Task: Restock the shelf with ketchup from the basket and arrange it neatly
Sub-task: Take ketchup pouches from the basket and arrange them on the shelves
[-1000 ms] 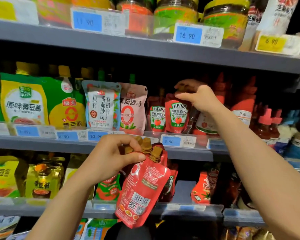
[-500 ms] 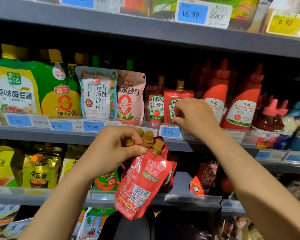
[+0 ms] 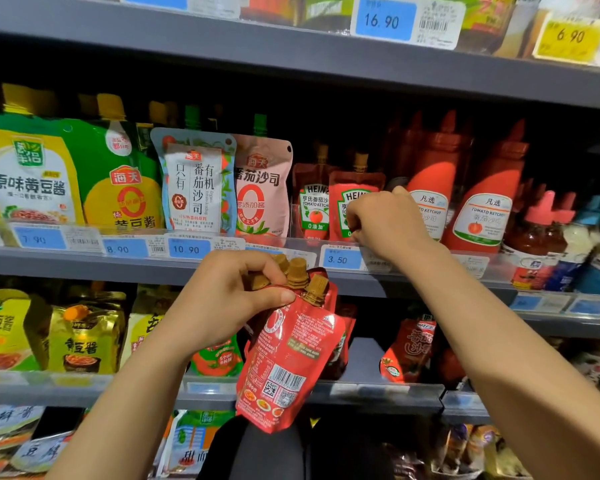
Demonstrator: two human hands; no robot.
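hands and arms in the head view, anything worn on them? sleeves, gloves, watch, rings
Nothing worn shows. The left hand and right hand are bare, without gloves, and no rings show on the fingers in view. Both forearms are bare from wrist to frame edge: no sleeves, watch or bracelet. The nails look short and unpainted.

Grocery shop aisle, grey shelves [image 3: 291, 60], price tags [image 3: 383, 19], rows of sauce pouches [image 3: 194, 181]
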